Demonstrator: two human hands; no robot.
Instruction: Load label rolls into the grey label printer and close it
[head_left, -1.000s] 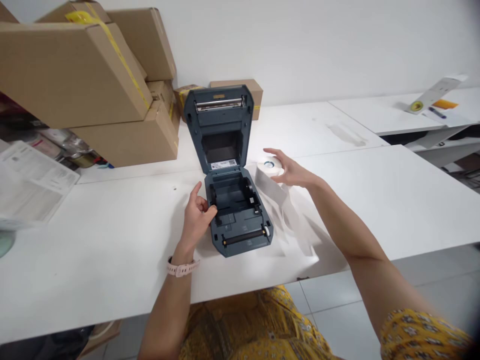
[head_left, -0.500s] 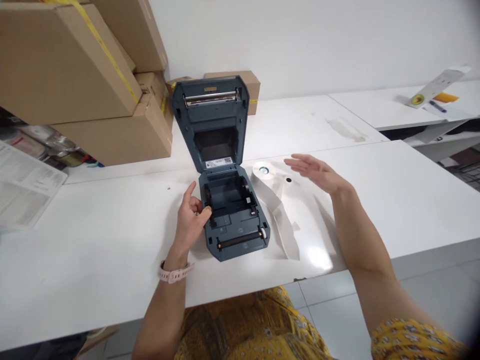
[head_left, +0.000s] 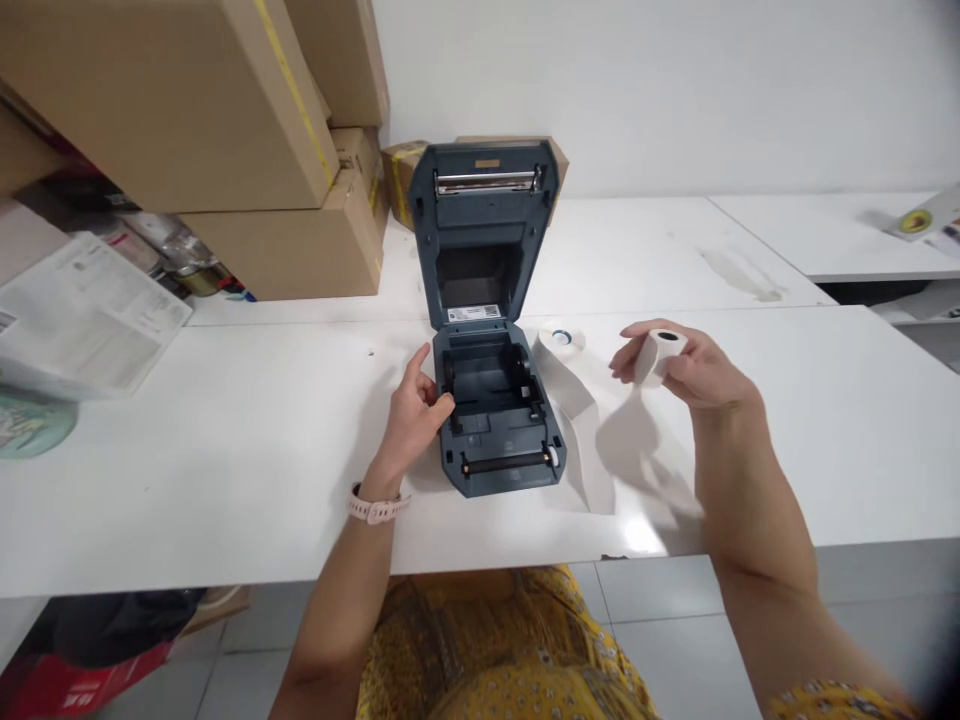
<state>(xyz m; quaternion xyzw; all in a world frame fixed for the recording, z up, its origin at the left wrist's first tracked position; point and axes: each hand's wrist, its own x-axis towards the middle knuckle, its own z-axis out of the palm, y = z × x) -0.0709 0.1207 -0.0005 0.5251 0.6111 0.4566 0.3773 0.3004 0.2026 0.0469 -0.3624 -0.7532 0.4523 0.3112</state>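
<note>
Pinching a small white roll (head_left: 649,362) between thumb and bent fingers, the right hand (head_left: 705,370) appears to hover over the table (head_left: 262,450), judging by the shadow nearby. The roll's dark core hole faces mostly upward, so its long axis stands near upright, leaning somewhat. From those fingers, the open printer (head_left: 504,425) lies between eight and nine o'clock, its length running roughly from half past eleven to half past five, with the lid (head_left: 484,225) raised at the twelve o'clock end. A second roll (head_left: 571,344) sits in between, at nine o'clock from the right hand, and its paper strip (head_left: 594,475) trails toward five o'clock. The left hand (head_left: 411,418) is the nearer one, touching the printer's nine o'clock side: thumb over the rim, forefinger lifted, the rest curled. Whether they squeeze it, I cannot tell.
</note>
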